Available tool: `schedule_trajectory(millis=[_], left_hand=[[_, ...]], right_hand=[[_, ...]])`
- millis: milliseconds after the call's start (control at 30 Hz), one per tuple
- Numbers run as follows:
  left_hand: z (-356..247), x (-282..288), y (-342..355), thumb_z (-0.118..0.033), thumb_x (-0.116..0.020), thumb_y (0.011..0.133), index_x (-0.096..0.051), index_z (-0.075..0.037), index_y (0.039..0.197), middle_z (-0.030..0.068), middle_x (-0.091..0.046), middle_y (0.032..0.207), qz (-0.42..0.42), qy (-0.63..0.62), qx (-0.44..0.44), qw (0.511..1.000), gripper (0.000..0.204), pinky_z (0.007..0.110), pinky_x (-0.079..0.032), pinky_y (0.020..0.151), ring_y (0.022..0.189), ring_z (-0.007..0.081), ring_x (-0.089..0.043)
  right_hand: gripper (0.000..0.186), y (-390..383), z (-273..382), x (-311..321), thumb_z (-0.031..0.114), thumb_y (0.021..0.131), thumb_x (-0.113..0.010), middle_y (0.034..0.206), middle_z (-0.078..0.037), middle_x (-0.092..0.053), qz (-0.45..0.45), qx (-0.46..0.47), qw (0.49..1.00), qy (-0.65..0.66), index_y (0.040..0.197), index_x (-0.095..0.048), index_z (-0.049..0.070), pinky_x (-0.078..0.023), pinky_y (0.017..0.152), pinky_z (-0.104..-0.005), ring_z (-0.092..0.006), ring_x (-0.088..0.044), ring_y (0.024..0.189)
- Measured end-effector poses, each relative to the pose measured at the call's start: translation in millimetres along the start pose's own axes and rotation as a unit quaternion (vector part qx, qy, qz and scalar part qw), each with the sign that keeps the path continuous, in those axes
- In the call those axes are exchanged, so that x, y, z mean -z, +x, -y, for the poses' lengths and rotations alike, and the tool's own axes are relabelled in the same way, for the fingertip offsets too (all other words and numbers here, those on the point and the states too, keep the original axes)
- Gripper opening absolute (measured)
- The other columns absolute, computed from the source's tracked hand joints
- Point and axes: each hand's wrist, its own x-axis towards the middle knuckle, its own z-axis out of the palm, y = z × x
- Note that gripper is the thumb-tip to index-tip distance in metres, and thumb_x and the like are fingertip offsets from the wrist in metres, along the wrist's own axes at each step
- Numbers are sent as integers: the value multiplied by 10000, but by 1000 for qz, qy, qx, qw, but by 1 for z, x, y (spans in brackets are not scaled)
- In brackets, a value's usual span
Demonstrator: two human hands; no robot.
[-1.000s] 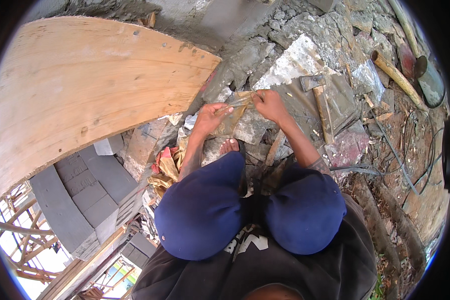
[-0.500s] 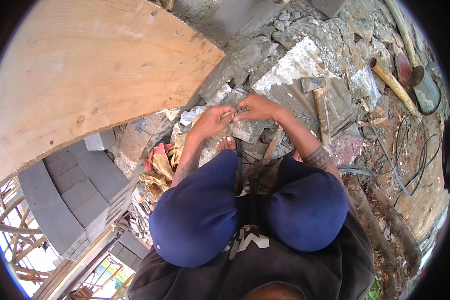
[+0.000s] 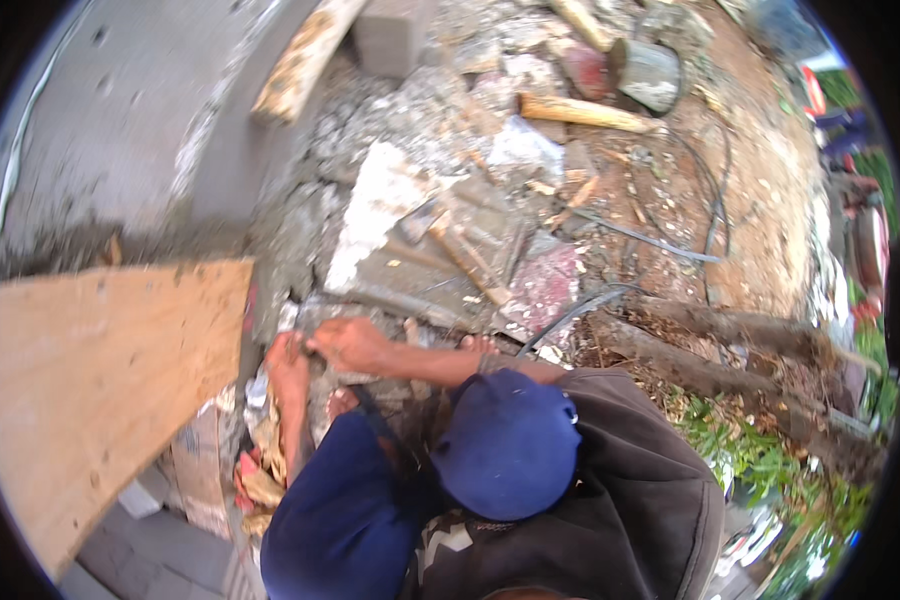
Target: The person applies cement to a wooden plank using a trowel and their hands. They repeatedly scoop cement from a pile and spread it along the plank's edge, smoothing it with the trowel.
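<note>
Left hand [image 3: 287, 362] and right hand [image 3: 350, 345] of one person, seen from above, their fingertips close together over broken rubble [image 3: 370, 115]. Counted around them: one hammer [image 3: 470, 263], lying on one grey slab [image 3: 495, 232] with its head toward the upper left; one plywood panel [image 3: 110, 370]; one grey bucket [image 3: 652, 80]; one clear plastic sheet [image 3: 528, 148]; two round poles, the nearer [image 3: 590, 113] with its length exposed, the farther [image 3: 582, 22] cut off by the upper edge; and two bare-toed feet, left [image 3: 342, 403] and right [image 3: 478, 344].

Partly concealed: the feet, of which little more than the toes shows. The panel runs out of view at the left; a blue container [image 3: 785, 28] near the upper right rim is blurred and cropped. Gold and red wrapping [image 3: 258, 485] lies beside the left forearm, partly covered.

Fingers of both hands are curled inward; whether either grips anything cannot be told, the gap between the fingertips being small and blurred. A small pale piece [image 3: 288, 316] lies just beyond the left hand, on its far side. The hammer is well apart, to the right of the right hand and farther from the body.
</note>
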Motion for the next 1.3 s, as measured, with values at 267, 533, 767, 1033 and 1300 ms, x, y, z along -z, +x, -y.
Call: schedule_trajectory(millis=[267,533,767,1033,1300], left_hand=[[-21,9,-9,-157,-654,985,-606,5,1019,112,-630,845,70,-24,1,997,171,361,-484,777,804,201,-599],[-49,9,-8,-353,-817,843,-787,-121,1061,239,-737,886,99,251,-88,959,320,544,-505,768,829,482,-669],[-10,12,5,-148,-793,901,-796,36,957,-5,-679,686,85,-133,4,988,192,316,-471,620,647,84,-529],[-45,67,4,-399,-862,816,-553,-133,1476,254,-555,1474,-43,288,-69,954,775,542,-430,1104,1408,455,-459],[-160,1,12,-396,-898,803,-286,-48,1614,193,-429,1581,137,-75,-180,971,1074,472,-358,1189,1463,306,-413]], right_hand=[[309,-16,-42,6,318,934,-659,861,-191,-697,175,-30,983,-41,906,-672,11,-563,773,-528,-430,-704,913],[163,8,-54,9,194,784,-682,773,-183,-703,209,-28,973,-97,780,-730,38,-562,697,-521,-404,-714,796],[341,32,-81,58,351,895,-777,683,-200,-653,139,-85,979,123,851,-753,14,-467,604,-454,-272,-548,617],[460,76,-57,132,350,993,-733,1229,-106,-688,-63,-463,712,524,1299,-651,17,-562,884,-424,-199,-671,1048],[276,77,-23,152,161,1000,-608,1137,-76,-648,-92,-452,592,661,1263,-648,88,-549,923,-441,-245,-650,1011]])
